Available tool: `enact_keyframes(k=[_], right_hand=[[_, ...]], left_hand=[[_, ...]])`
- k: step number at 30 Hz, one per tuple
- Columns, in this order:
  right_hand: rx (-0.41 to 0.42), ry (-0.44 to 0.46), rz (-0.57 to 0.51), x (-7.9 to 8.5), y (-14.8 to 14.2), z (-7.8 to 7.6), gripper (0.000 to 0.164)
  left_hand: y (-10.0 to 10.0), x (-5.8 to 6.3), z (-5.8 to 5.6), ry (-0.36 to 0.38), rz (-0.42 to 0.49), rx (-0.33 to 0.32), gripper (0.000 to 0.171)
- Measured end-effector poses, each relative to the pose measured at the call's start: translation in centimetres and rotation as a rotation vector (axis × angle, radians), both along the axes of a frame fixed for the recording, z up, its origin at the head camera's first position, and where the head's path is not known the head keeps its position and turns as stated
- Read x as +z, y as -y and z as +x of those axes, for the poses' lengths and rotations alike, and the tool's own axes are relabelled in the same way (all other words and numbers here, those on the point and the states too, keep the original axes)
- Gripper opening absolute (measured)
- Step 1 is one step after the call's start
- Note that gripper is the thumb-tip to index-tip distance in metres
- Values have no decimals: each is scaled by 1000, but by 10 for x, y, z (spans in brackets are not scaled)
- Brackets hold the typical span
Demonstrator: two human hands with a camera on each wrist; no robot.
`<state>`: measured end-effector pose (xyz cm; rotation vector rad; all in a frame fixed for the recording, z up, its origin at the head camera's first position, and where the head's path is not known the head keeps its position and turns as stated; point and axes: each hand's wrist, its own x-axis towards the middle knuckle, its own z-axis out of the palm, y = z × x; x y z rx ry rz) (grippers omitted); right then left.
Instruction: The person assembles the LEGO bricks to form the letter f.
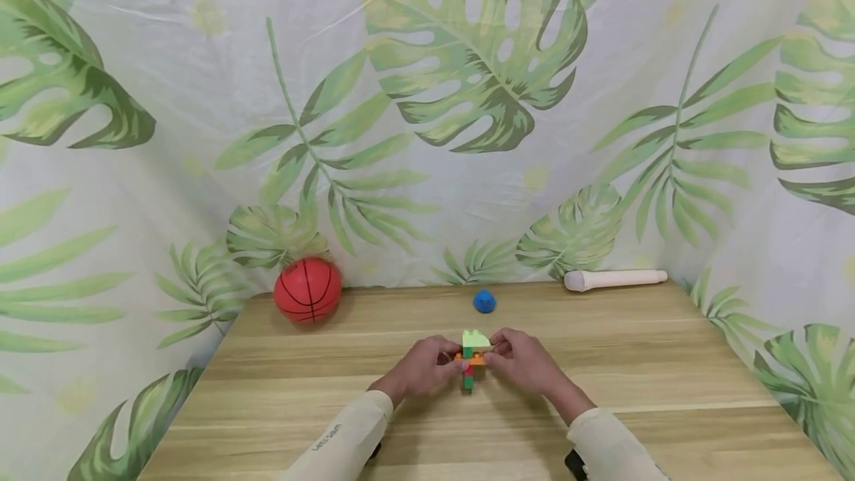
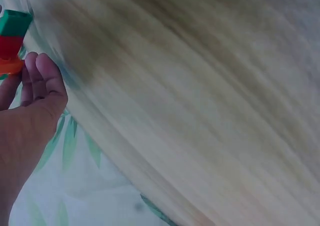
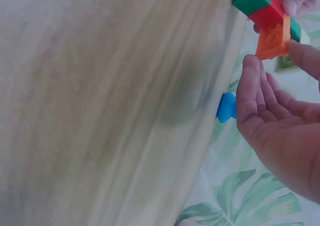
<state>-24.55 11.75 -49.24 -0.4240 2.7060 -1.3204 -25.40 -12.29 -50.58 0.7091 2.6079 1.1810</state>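
A small stack of toy building bricks stands upright between the two hands, over the middle of the table [image 1: 427, 429]. It has a pale green sloped brick [image 1: 475, 338] on top, an orange crosspiece [image 3: 272, 38] sticking out to both sides, a red brick [image 2: 10, 45] below that and a green brick [image 1: 468, 383] at the bottom. My left hand [image 1: 422, 368] pinches the stack from the left at the orange and red bricks. From the other side, my right hand [image 1: 524, 362] pinches the orange crosspiece's right end between thumb and fingertips.
Near the back edge sits a small round blue object [image 1: 485, 301], beyond the bricks. A red basketball [image 1: 307, 290] is at the back left, and a white microphone [image 1: 614, 280] lies at the back right. A leaf-patterned cloth [image 1: 467, 191] hangs behind the table.
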Motion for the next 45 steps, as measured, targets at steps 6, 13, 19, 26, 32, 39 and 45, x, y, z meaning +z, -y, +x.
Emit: enact_keyframes(k=[6,13,19,26,32,39,45], right_hand=[[-51,46,2,-4,1,1,16],[-47,79,23,-5,-1,3,24],[-68,113,14,-5,-2,7,25],[-63,104,12,-8,-2,9,23],[-52,90,10,-12,-4,9,19],[-42,121,-29,-14,-6,7,20],[-39,154,-52,-17,-7,5,23]], left_hand=[[-3,-1,1,-22,-31,4,30],[-9,1,3,-37,-81,3,26],[-15,3,7,-17,-98,25,25],[-18,5,13,-11,-105,32,23],[-19,4,12,9,-117,29,23],[-18,3,11,29,-104,33,23],[-16,5,12,60,-108,56,21]])
